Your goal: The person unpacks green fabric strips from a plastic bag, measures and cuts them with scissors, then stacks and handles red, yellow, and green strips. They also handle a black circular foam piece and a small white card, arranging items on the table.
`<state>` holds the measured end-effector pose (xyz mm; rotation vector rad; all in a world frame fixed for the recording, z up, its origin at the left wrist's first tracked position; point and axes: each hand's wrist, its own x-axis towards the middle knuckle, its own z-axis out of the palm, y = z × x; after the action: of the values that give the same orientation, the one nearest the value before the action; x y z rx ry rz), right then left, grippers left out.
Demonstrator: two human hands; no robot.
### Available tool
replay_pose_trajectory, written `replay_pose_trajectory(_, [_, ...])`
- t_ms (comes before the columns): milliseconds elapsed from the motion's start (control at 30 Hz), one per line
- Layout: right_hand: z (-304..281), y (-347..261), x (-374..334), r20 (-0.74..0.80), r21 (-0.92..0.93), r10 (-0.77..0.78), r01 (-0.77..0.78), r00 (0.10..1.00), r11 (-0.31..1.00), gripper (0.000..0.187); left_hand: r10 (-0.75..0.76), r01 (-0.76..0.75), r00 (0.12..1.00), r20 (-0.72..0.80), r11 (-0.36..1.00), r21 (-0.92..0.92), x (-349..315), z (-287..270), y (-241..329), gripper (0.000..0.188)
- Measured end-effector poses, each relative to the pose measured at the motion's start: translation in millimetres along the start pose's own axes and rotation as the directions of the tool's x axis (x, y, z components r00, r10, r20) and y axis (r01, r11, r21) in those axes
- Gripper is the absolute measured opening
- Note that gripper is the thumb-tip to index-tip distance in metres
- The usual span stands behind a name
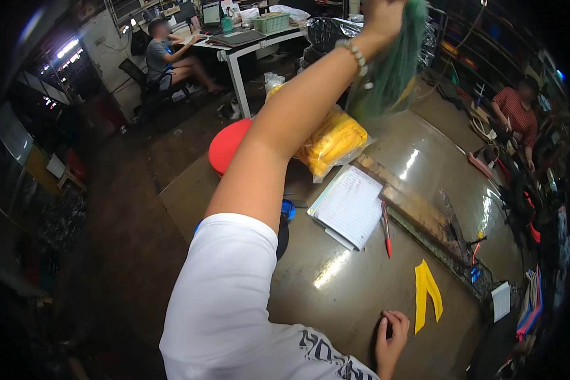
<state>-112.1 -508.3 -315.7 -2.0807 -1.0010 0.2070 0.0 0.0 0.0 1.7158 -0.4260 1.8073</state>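
**Raised bag: slip and snag risks around the notebook**

A green bag [391, 76] is held up by the left hand [384, 24], beyond the notebook [346, 206] and above the far part of the bench [323, 297]. It is judged to be gripped, since it hangs there, but the fingers are cut off by the upper edge, so how they are closed cannot be told. If only a little of it is pinched, the bag could slip and be dropped. Its outline is blurred; whether anything is carried inside cannot be told.

Just beyond the notebook, the yellow packet [337, 142] lies beneath the outstretched forearm. Were the arm lowered carelessly, the packet could be pushed into the notebook. Just right of the notebook, the pen [386, 231] could be caught by loose film and rolled away. Along that same side, the plank [424, 215] looks rough-edged; thin film dragged across it might be torn.

Nearer than the notebook and to its right, the right hand [392, 339] is placed low, its fingers loosely curled, with nothing seen in them. The yellow strip [427, 294] beside it is left unpinned and could be brushed aside.
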Motion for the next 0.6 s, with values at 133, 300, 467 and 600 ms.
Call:
replay_pose_trajectory(133, [-3,-13,-5,-0.106,0.066,0.004,0.003,0.994,0.998,0.024,0.129,-0.119,0.961,-0.247,0.991,0.055,54,-1,110,0.023])
replay_pose_trajectory(300, [-13,-44,-4,-0.256,0.827,0.068,0.182,0.964,0.531,0.088,-0.116,0.076,0.992,-0.049,0.858,-0.509,19,-48,219,0.025])
replay_pose_trajectory(467, [-34,-75,-29,-0.206,0.936,0.102,0.166,0.973,0.312,0.102,-0.663,0.443,0.737,-0.127,0.617,-0.650,-160,-19,319,0.036])
replay_pose_trajectory(600, [-64,-64,-75,-0.234,0.636,0.579,-0.328,0.781,0.699,0.063,-0.910,0.639,0.411,-0.060,0.334,-0.692,-252,-36,359,0.034])
